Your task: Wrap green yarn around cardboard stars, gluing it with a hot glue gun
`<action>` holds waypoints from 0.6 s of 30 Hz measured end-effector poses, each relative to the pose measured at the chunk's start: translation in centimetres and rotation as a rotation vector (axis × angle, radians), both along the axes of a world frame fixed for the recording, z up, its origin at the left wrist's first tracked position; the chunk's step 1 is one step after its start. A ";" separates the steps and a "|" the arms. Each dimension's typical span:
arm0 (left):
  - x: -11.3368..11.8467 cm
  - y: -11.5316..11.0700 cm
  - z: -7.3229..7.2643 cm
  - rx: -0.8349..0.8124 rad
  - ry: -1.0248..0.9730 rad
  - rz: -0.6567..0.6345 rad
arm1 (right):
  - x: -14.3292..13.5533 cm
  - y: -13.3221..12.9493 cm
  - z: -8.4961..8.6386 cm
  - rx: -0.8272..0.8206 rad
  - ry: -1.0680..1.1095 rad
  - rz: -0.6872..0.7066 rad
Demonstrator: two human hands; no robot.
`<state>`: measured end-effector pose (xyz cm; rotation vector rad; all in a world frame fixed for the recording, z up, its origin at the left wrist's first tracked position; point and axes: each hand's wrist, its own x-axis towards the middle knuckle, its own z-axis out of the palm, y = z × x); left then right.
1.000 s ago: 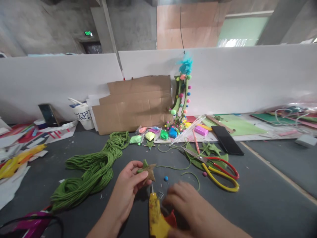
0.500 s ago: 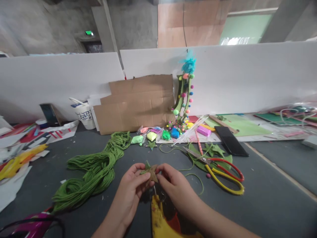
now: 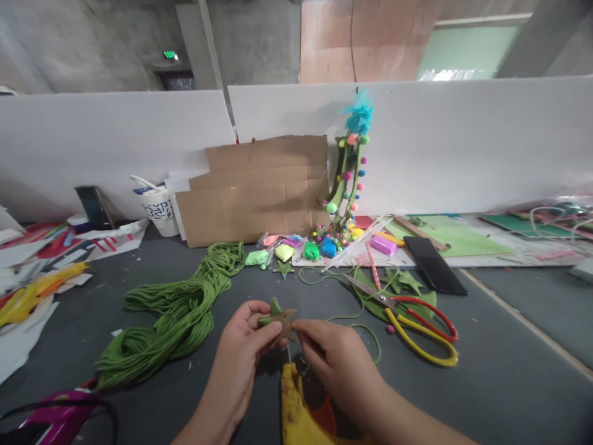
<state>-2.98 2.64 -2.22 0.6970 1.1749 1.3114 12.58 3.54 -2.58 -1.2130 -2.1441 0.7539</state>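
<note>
My left hand point(image 3: 252, 343) grips a small cardboard star point(image 3: 285, 322), brown on its face, with green yarn wrapped on its left and upper points. Thumb and fingers pinch it from the left. At the star's right side is my right hand point(image 3: 336, 346), fingertips pinched together; what lies between them is too small to make out. A strand of green yarn point(image 3: 376, 346) loops on the table to the right, running toward this hand. Just below the star, a yellow glue gun point(image 3: 293, 395) points its metal tip upward.
Green yarn skeins point(image 3: 162, 327) lie at left. Scissors point(image 3: 417, 321) with red and yellow handles rest at right, beside a black phone point(image 3: 435, 266). Behind stand cardboard point(image 3: 254, 204) and a pompom-trimmed decoration point(image 3: 345, 179). Clay packs point(image 3: 283, 252) and a green star point(image 3: 284, 269) lie before them.
My right hand has turned slightly, its fingers pinched closer at the star's right point. The star has tilted a little, showing more of its green-wrapped points. The view has shifted slightly.
</note>
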 end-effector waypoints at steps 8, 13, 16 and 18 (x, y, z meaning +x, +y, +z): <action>-0.1 -0.1 -0.2 0.070 0.322 -0.025 | 0.1 0.2 0.0 0.151 -0.166 0.025; 0.1 -0.7 -0.2 0.110 0.598 -0.083 | 0.0 0.4 0.4 0.217 -0.292 0.089; 0.4 -0.9 0.3 0.090 0.588 -0.122 | 0.6 0.6 1.0 0.348 -0.390 0.157; 0.6 -0.8 0.7 0.077 0.531 -0.148 | 1.0 0.9 1.6 0.435 -0.438 0.236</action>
